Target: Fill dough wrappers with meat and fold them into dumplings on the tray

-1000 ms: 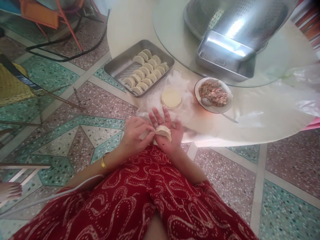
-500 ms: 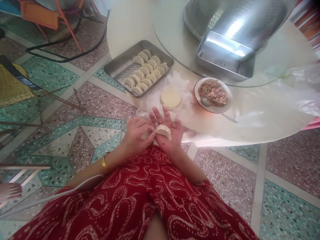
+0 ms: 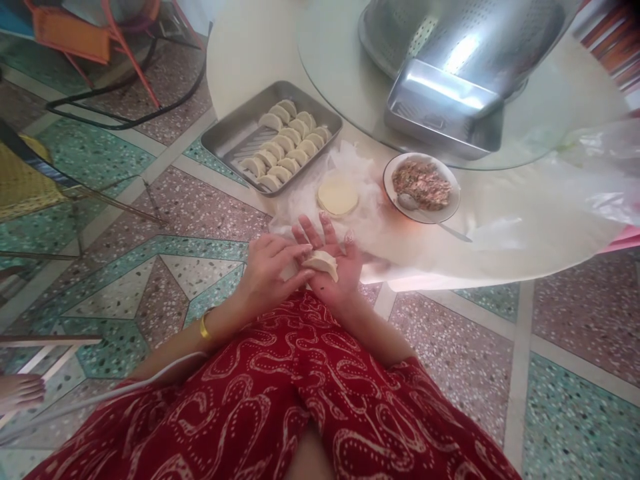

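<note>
On the upturned palm of my right hand (image 3: 345,277) rests a folded dumpling (image 3: 323,264). That hand holds it from below, with its fingers stretched and spread toward the table. My left hand (image 3: 273,267) comes in from the side, with its thumb and fingertips closed around the dumpling's left end. Just beyond my hands, a stack of round dumpling wrappers (image 3: 338,194) lies on thin crumpled plastic. To its right sits a bowl (image 3: 451,212) of minced filling (image 3: 424,181), with a spoon (image 3: 407,201) resting in it.
Rows of finished dumplings (image 3: 291,143) lie in a metal tray (image 3: 220,137) at the left table edge. Another metal tray (image 3: 445,123) and a large perforated metal pot (image 3: 470,40) stand on the glass turntable (image 3: 340,80). A person's foot (image 3: 23,392) shows at lower left.
My left thumb and fingers have spread wider around the dumpling's end. The dumpling stays on my right palm. The whole view has shifted slightly.
</note>
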Demonstrator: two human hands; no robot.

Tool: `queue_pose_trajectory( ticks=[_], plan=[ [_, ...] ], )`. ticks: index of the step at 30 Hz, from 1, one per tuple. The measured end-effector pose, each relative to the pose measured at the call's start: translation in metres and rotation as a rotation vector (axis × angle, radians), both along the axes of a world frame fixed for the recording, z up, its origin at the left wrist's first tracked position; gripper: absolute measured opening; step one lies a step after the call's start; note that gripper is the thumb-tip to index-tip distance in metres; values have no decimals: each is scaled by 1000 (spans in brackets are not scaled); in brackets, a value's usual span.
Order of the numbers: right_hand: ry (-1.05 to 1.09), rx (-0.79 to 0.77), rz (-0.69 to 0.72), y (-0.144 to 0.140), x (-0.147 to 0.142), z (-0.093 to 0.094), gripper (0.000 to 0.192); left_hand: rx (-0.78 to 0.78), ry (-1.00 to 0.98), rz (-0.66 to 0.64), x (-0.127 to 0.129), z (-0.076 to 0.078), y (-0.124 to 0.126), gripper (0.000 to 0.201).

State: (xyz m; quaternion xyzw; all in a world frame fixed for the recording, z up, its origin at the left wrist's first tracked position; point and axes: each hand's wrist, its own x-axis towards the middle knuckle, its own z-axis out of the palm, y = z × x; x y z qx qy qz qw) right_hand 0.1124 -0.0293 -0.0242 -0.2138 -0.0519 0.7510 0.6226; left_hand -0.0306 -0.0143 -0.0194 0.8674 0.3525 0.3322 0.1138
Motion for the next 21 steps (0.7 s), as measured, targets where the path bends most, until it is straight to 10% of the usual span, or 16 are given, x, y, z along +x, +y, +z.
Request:
queue_pose_trajectory(
  ticks=[21],
  plan=[
    [-18, -146, 92, -1, -4, 9, 48, 79, 88, -376, 0, 10, 17, 31]
  ],
)
